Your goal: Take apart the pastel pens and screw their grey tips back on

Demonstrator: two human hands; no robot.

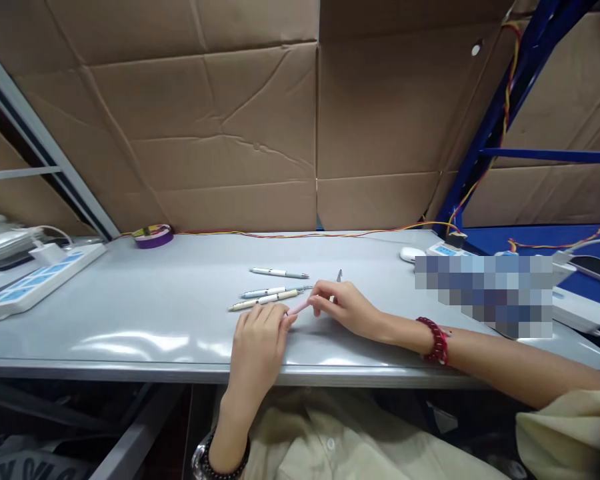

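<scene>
My left hand and my right hand meet over the grey table, both pinching a pink pen part between their fingertips. The right hand also has a thin grey pen piece sticking up behind its fingers. Three white pens lie just beyond the hands: one farthest back, a bluish one and a cream one. A red bead bracelet circles my right wrist, a dark one my left.
A white and blue power strip lies at the left edge. A purple tape roll and a red-yellow cable run along the cardboard wall behind. A white mouse and white devices sit at the right by a blue frame.
</scene>
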